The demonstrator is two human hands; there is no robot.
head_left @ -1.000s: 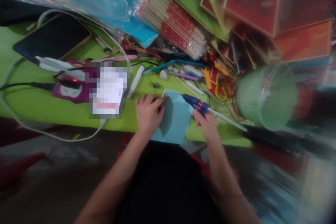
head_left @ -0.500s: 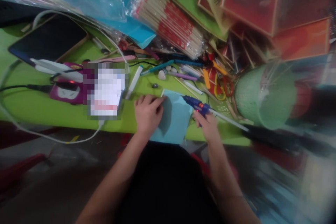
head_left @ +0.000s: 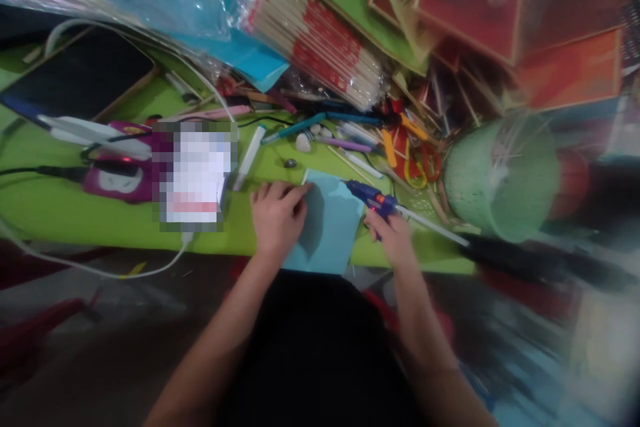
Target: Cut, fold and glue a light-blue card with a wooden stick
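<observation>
A light-blue sheet of paper (head_left: pixel 331 227) lies on the green tabletop in front of me. My left hand (head_left: pixel 277 217) rests over its left edge, fingers bent and the index finger reaching to the upper left corner, where a thin pale strip shows. It grips the sheet at that side; the fingertips are partly hidden. In my right hand (head_left: pixel 391 232) is a dark blue glue gun (head_left: pixel 373 199) with an orange label and a small red light. Its nozzle points left, over the sheet's upper right corner. A white glue stick (head_left: pixel 433 223) sticks out behind the gun.
Pens, scissors (head_left: pixel 417 170) and a white marker (head_left: pixel 250 157) lie beyond the sheet. Bagged wooden sticks (head_left: pixel 320 40) and framed coloured panels (head_left: pixel 470 3) are piled behind. A green bin (head_left: pixel 503 180) stands right. Left are a purple power strip (head_left: pixel 117 177), cables and a dark tablet-like slab (head_left: pixel 83 73).
The view has shifted slightly, so most things sit a little further left. Both hands keep their hold, and the glue gun stays at the sheet's upper right corner.
</observation>
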